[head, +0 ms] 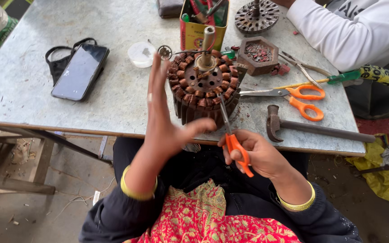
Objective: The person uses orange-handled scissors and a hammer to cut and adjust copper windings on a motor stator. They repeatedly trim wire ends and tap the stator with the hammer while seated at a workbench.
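Our right hand (pixel 260 155) grips orange-handled scissors (pixel 231 130), blades pointing far into the round copper-wound motor stator (pixel 203 85) at the table's near edge; left hand (pixel 163 121), spread, flanks its left

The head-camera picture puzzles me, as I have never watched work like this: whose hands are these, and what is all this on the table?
The camera sits on a person's head and looks down at their own two hands. The left hand is open, fingers spread, beside a round motor core wound with copper coils. The right hand holds small orange-handled scissors, blades pointing into the coils. On the grey table lie a phone on a black mask, a second pair of orange scissors, a hammer, pliers, a yellow tin of tools and a small wooden tray. The white sleeve at top right belongs to another person.
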